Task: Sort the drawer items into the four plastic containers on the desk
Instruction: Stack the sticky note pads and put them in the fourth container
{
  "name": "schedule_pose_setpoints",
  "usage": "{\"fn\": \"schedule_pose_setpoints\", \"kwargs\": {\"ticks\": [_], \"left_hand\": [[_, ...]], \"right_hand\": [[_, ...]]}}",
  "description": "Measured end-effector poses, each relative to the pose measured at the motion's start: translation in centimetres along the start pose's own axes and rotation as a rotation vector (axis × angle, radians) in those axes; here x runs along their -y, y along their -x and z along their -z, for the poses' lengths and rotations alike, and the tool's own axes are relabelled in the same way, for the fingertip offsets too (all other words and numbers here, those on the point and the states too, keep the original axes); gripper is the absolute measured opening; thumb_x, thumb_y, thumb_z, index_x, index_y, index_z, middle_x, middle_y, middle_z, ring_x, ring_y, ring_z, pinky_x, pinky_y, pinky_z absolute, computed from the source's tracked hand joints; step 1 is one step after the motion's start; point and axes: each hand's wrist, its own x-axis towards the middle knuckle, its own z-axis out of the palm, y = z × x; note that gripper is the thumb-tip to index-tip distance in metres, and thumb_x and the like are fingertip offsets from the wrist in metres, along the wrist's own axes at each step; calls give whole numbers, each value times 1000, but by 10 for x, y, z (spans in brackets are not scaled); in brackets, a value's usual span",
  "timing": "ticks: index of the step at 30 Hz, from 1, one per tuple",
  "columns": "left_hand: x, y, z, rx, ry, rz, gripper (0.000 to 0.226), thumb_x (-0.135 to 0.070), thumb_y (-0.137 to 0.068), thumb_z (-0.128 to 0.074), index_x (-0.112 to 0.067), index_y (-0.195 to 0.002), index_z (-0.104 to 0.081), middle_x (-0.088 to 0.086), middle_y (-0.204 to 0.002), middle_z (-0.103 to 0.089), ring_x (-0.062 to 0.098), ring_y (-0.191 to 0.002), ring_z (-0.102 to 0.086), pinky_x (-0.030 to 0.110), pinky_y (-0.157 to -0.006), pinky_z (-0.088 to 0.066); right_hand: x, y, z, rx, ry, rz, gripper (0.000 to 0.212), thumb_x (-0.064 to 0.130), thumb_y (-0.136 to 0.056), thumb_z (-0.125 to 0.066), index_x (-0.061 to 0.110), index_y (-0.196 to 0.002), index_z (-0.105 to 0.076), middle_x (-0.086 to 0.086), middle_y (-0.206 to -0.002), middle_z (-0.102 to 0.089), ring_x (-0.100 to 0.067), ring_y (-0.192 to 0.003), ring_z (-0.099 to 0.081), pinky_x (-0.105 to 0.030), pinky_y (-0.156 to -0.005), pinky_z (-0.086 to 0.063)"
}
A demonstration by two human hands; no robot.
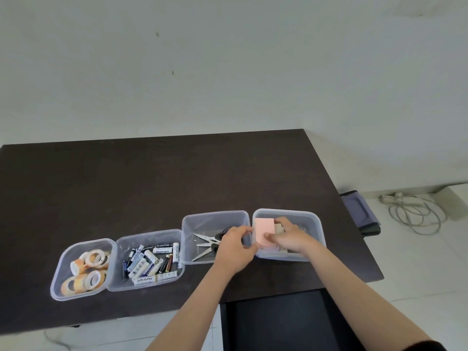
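Head camera looks down on a dark desk [152,186] with four clear tubs in a row, and both hands meet at the rightmost tub [314,221], where a pink pad of notes [263,230] stands inside its left wall. Right hand [291,235] sits in that tub at the pad's 3 o'clock, thumb and fingers pinching its edge. Left hand [235,247] hovers at the pad's 9 o'clock over the scissors tub [215,216], curled fingertips touching the pad's left edge; tape rolls [87,271] and batteries [152,262] fill the two tubs farther toward 9 o'clock.

Both bare forearms reach up toward 12 o'clock, left hand [236,245] with fingers curled, right hand [287,235] just beside it at 3 o'clock, fingers bent.
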Motion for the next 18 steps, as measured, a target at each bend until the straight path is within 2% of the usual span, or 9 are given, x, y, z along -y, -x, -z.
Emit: {"fn": "schedule_pose_setpoints", "kwargs": {"ticks": [4, 9, 12, 15, 18], "left_hand": [[-1, -1, 0, -26, -14, -10, 44, -30, -81, -69, -26, -123, -57, -5, -117, -59, 13, -106, -57, 27, -94, -47], [-1, -1, 2, -20, -26, -35, 42, -30, -79, -71, -25, -119, -56, -5, -114, -61, 13, -101, -59, 27, -89, -49], [0, 0, 4, 4, -12, -40, 44, -31, -78, -72, -23, -117, -54, -6, -113, -62, 12, -104, -58, 24, -85, -47], [-3, 2, 7, 37, -16, -35, 51, -31, -79, -72, -23, -124, -50, -4, -120, -61, 13, -108, -56, 24, -86, -45], [-6, 4, 9, 69, -40, -44, 64, -30, -78, -73, -26, -134, -43, -3, -128, -57, 15, -114, -55, 30, -94, -47]], "right_hand": [[-12, 4, 1, -91, -29, -1, 68, 42, -83, -64, 20, -139, -32, 0, -142, -45, -23, -124, -48, -37, -101, -42], [-16, 12, -4, -96, 46, 59, 80, 54, -74, -69, 24, -140, -34, 2, -140, -49, -21, -123, -50, -39, -100, -45], [-18, 13, -1, -91, 17, 68, 80, 54, -73, -70, 25, -139, -35, 2, -140, -48, -20, -121, -51, -40, -101, -46], [-18, 12, 1, -62, 12, 79, 80, 51, -73, -72, 25, -139, -35, 1, -140, -47, -20, -120, -50, -39, -100, -46], [-19, 13, 4, -17, 14, 98, 81, 45, -74, -74, 24, -140, -32, 0, -141, -47, -20, -122, -49, -38, -101, -44]]}}
